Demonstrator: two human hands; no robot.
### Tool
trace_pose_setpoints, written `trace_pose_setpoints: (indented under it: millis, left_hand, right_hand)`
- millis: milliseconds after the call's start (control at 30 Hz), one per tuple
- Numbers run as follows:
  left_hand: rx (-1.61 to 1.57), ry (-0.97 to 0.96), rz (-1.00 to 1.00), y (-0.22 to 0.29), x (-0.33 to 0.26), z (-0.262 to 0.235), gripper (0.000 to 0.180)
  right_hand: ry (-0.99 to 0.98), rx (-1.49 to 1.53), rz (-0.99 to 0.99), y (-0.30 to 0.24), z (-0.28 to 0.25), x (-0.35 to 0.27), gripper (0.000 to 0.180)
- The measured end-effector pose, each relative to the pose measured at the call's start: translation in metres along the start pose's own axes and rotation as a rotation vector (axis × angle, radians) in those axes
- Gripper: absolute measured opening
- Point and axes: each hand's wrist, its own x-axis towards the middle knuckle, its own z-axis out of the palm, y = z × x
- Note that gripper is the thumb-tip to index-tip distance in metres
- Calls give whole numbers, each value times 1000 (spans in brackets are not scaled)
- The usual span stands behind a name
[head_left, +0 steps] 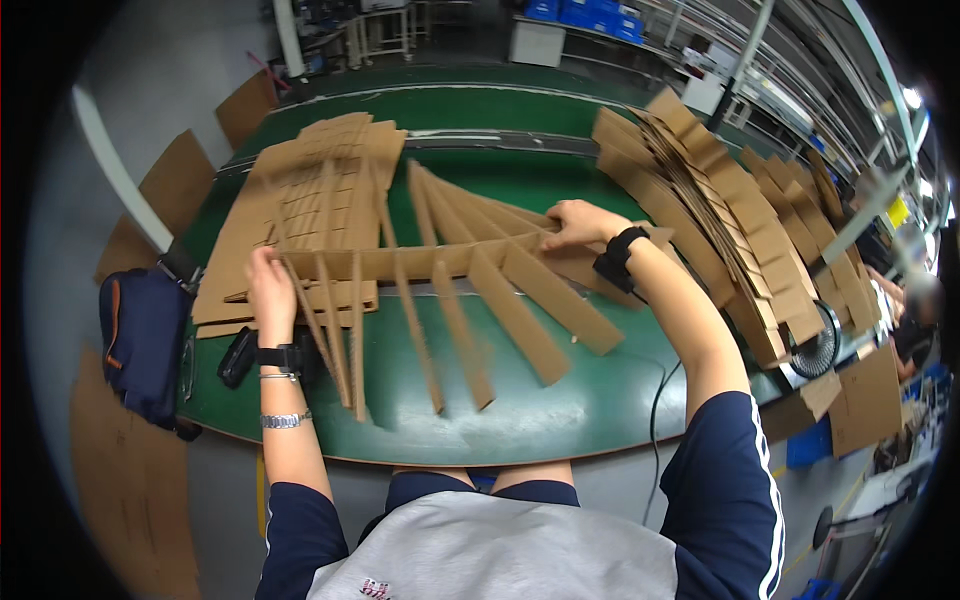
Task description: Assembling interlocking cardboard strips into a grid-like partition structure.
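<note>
My left hand (270, 287) grips the left end of a long cardboard strip (420, 262) that lies across the green table (530, 415). My right hand (580, 224) pinches the right end of the same strip. Several shorter cardboard strips (515, 315) are slotted across it and fan out toward me, forming a partition grid. Both wrists wear black bands; the left also carries a metal bracelet.
A stack of finished cardboard grids (320, 180) lies at the back left. A tall pile of flat slotted cardboard (740, 210) leans at the right. A dark blue bag (140, 345) hangs at the table's left edge. A small fan (822, 350) sits at the right edge.
</note>
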Motion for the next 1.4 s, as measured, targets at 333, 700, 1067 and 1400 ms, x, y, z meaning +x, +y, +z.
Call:
trace_pose_setpoints:
  millis: [333,700,1067,1400]
  left_hand:
    - [-334,739,-55,38,115,-4,42]
    - [-1548,-701,370,492,90,99,76]
    - [-1224,-1051,263,743,91,242,94]
    - [-812,-1251,728,687,-17,263,109]
  right_hand:
    - [316,83,-124,-91,-57,-95,32]
    - [813,-350,264,11,-216,-299,28]
    - [578,-298,1029,197,-213,-392,36]
    - [-70,-77,884,299,-163,-365,39]
